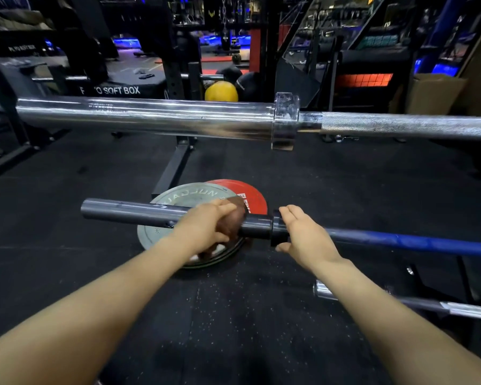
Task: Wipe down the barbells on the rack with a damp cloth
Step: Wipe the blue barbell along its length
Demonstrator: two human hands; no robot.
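- Left hand (pixel 206 226) grips a brown cloth (pixel 231 220) around the dark sleeve (pixel 139 212).
- Right hand (pixel 306 237), fingers straight, rests at the collar (pixel 278 230) of the blue bar (pixel 417 241).

Black box (pixel 117 88), upper left of frame: "SOFT BOX", white print. Grey plate (pixel 178 201), centre: "NUJOAH", embossed, inverted. Red plate (pixel 247 194): white lettering, partly hidden, unreadable.
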